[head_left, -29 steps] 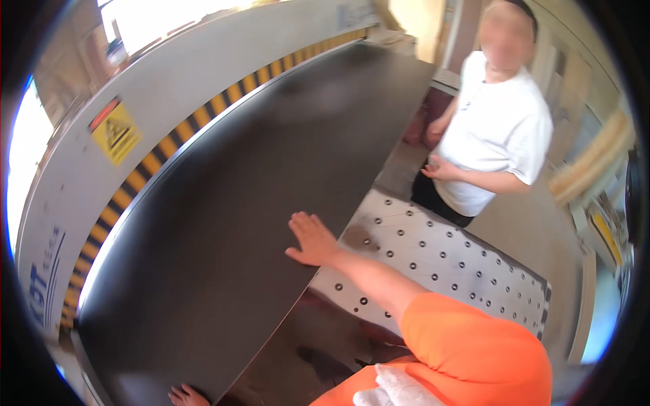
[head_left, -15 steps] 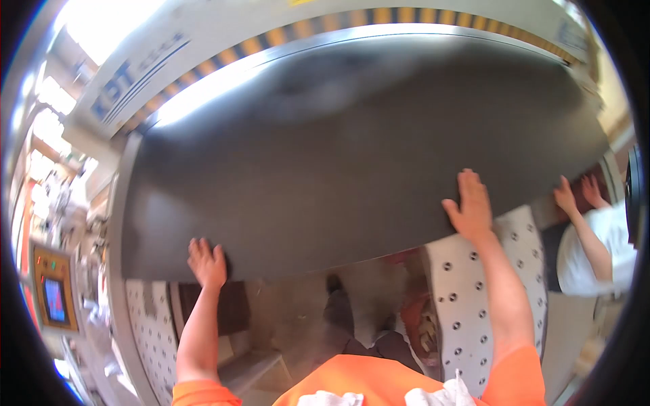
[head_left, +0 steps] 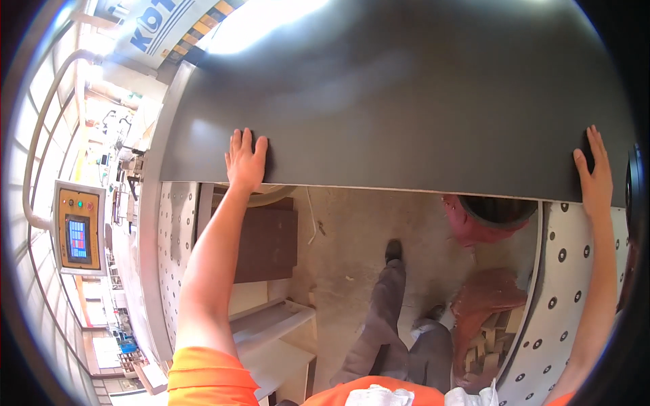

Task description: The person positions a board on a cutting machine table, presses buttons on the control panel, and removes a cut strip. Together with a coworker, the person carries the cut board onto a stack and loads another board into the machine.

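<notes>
A large dark grey panel (head_left: 420, 95) fills the upper middle, its straight near edge crossing in front of me. My left hand (head_left: 245, 159) lies palm down on its left near part, fingers spread. My right hand (head_left: 594, 172) rests on its right near part, fingers extended. The panel's ends lie over pale tables dotted with round fittings, one on the left (head_left: 175, 257) and one on the right (head_left: 558, 298), my right forearm reaching over the latter.
A machine beam (head_left: 139, 17) with striped edge stands upper left. A control box (head_left: 80, 227) hangs on an arm at far left. Below are my legs, a red container with black rim (head_left: 477, 227), wood offcuts (head_left: 491, 345), a brown board (head_left: 264, 243) and a metal ledge (head_left: 277, 319).
My view has swung from the right to squarely over the panel. Both hands remain on the panel, the right farther toward the right side. The co-worker has left view.
</notes>
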{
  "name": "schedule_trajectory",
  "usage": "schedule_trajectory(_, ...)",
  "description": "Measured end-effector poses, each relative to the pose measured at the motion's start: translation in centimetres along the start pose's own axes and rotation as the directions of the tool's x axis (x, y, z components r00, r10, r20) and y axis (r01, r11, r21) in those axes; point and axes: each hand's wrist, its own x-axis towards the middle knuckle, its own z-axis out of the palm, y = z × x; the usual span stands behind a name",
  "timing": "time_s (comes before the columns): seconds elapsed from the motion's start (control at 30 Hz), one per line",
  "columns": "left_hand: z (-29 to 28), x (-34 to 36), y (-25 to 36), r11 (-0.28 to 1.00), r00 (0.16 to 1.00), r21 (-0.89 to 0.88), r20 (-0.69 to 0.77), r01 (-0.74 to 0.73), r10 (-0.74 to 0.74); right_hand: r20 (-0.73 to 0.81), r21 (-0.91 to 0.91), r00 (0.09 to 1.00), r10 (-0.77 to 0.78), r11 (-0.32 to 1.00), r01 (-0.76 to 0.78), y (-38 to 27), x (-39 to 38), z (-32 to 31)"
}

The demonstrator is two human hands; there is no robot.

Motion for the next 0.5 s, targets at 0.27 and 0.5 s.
schedule_trajectory(0.27, 1.8, 7.1, 1.6, 0.997, 0.999, -0.065, -0.016, -0.037, 0.036, -0.090, -0.057, 0.996, -0.017, 0.998, 0.012, 0.4, 5.9, 3.2)
schedule_trajectory(0.5, 4.5, 17.4, 0.5, 0.981, 0.980, 0.014, -0.037, -0.194, 0.194, -0.130, 0.025, 0.991, -0.025, 0.999, 0.029, 0.1, 13.6, 6.7)
